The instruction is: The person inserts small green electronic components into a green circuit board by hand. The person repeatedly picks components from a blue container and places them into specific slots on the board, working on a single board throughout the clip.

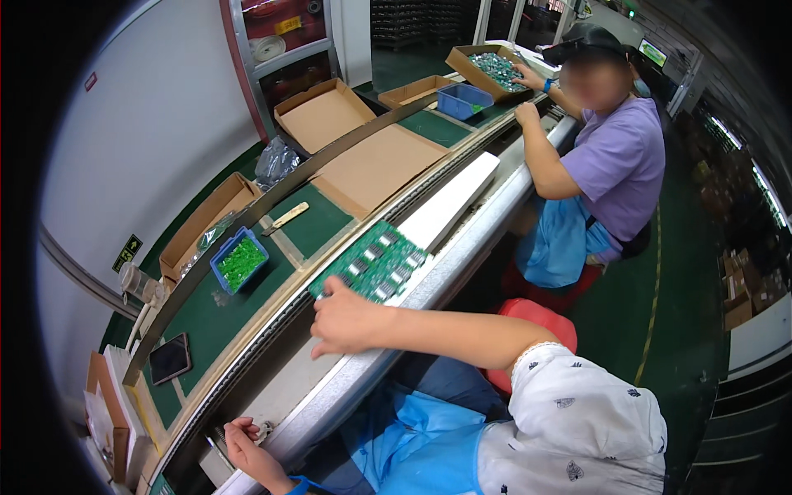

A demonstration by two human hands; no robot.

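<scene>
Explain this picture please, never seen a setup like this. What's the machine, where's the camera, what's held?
No robot here: just a person's two bare hands. The single picture comes from the left of two wide fisheye cameras worn on the head, looking down, so straight edges bend.

The right hand has its fingers at the near edge of a green rectangular circuit-board panel; whether it has a firm grip isn't clear. The left hand is lower left, fingers curled; I can't tell what it holds, if anything.

On the green work surface are a blue plastic bin of small green pieces and a dark-screened phone. The co-worker in purple sits farther along.
</scene>
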